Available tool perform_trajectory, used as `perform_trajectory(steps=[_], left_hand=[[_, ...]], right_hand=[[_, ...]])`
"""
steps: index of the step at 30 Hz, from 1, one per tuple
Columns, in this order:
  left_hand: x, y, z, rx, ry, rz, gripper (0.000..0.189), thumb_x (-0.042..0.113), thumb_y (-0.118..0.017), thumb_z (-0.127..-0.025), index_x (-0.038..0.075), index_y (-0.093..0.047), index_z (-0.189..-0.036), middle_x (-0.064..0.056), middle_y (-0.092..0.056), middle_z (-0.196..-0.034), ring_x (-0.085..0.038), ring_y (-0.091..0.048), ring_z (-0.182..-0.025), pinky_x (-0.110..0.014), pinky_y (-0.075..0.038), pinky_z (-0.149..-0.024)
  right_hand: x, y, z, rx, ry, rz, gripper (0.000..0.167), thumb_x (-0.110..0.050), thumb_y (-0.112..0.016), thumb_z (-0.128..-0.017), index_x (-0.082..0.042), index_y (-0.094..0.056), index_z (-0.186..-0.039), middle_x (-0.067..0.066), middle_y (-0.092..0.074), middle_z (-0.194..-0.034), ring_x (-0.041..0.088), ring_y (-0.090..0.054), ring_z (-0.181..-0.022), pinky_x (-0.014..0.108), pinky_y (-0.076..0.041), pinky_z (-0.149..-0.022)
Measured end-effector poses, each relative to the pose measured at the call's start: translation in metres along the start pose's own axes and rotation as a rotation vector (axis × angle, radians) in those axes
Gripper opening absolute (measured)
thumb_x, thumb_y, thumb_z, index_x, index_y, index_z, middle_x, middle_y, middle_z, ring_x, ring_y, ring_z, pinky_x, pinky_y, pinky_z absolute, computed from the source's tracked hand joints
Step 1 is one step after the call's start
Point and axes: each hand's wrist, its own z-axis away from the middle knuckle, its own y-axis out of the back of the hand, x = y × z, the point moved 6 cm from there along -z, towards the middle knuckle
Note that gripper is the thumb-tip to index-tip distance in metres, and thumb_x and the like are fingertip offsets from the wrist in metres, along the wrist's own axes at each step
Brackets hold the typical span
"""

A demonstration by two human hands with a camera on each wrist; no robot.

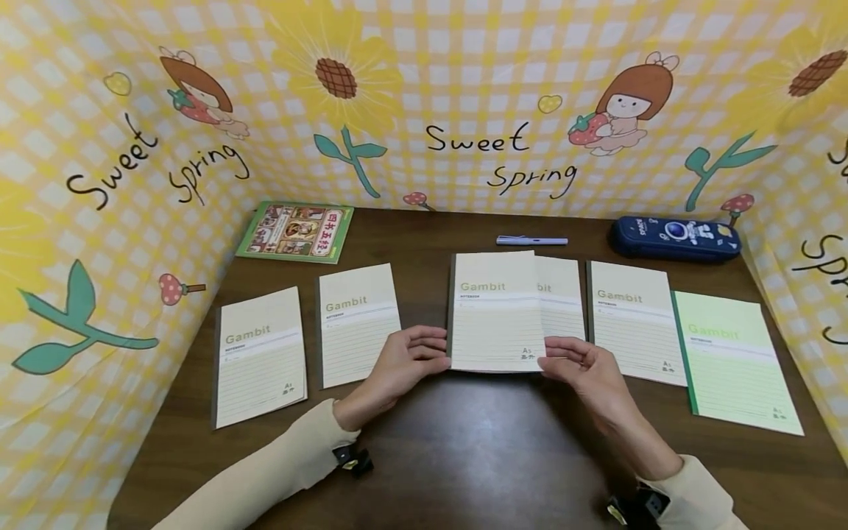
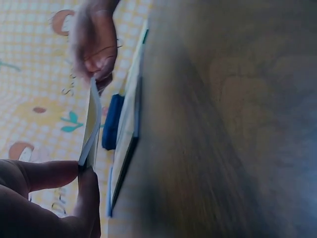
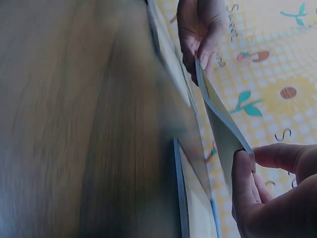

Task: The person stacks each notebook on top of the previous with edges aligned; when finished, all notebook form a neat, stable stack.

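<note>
A cream "Gambit" notebook with a dark spine is held up off the table between both hands. At its lower left corner, the left hand pinches the edge between thumb and fingers. The right hand pinches the lower right corner the same way. Both wrist views show the notebook edge-on and slightly bowed, above the tabletop. Behind it, partly covered in the head view, lies another cream notebook. More cream notebooks lie on either side, one beside the left hand and one beyond the right.
A further cream notebook lies at far left, a green notebook at far right. Along the back are a green picture-covered book, a lavender pen and a navy pencil case. Yellow checked cloth walls three sides.
</note>
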Motion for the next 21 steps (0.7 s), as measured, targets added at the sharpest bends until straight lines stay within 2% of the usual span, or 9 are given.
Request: perform_trajectory(steps=[3,7,10,14,21], left_hand=[[0.004,-0.014,-0.012,0.007,-0.038,-0.041,0.047,0.000,-0.080,-0.087,-0.001,-0.066,-0.132,-0.021,-0.072,-0.122,-0.025,-0.076,-0.101,-0.027,-0.062,-0.084],[0.010,-0.028,-0.022,0.015,-0.055,-0.066,0.046,0.002,-0.081,-0.087,0.002,-0.068,-0.130,-0.018,-0.074,-0.120,-0.024,-0.076,-0.100,-0.030,-0.063,-0.084],[0.013,-0.039,-0.029,0.001,-0.077,-0.080,0.045,0.004,-0.081,-0.087,0.003,-0.068,-0.130,-0.017,-0.074,-0.120,-0.025,-0.076,-0.101,-0.030,-0.062,-0.086],[0.018,-0.055,-0.038,-0.027,-0.107,-0.111,0.045,0.006,-0.082,-0.088,0.003,-0.068,-0.130,-0.017,-0.074,-0.119,-0.024,-0.076,-0.100,-0.029,-0.062,-0.086],[0.015,-0.070,-0.052,-0.044,-0.099,-0.144,0.043,0.006,-0.082,-0.087,0.003,-0.069,-0.128,-0.015,-0.075,-0.116,-0.024,-0.076,-0.099,-0.028,-0.061,-0.086]], right_hand=[[0.000,0.014,-0.001,0.048,0.016,0.036,0.049,-0.007,-0.074,-0.096,0.014,-0.056,-0.137,-0.016,-0.075,-0.095,-0.001,-0.074,-0.088,0.021,-0.062,-0.081],[0.003,0.030,-0.001,0.082,0.004,0.041,0.051,-0.010,-0.074,-0.097,0.013,-0.056,-0.138,-0.018,-0.075,-0.095,-0.001,-0.074,-0.086,0.020,-0.062,-0.081],[0.005,0.042,0.000,0.103,-0.004,0.016,0.051,-0.009,-0.076,-0.096,0.012,-0.057,-0.137,-0.017,-0.075,-0.094,-0.001,-0.073,-0.085,0.019,-0.062,-0.080],[0.008,0.058,-0.001,0.140,-0.007,0.036,0.053,-0.010,-0.076,-0.095,0.013,-0.056,-0.138,-0.019,-0.074,-0.092,-0.003,-0.072,-0.084,0.017,-0.061,-0.078],[0.020,0.074,-0.006,0.150,-0.055,0.100,0.060,-0.017,-0.077,-0.096,0.011,-0.053,-0.143,-0.023,-0.073,-0.093,-0.005,-0.071,-0.085,0.016,-0.061,-0.078]])
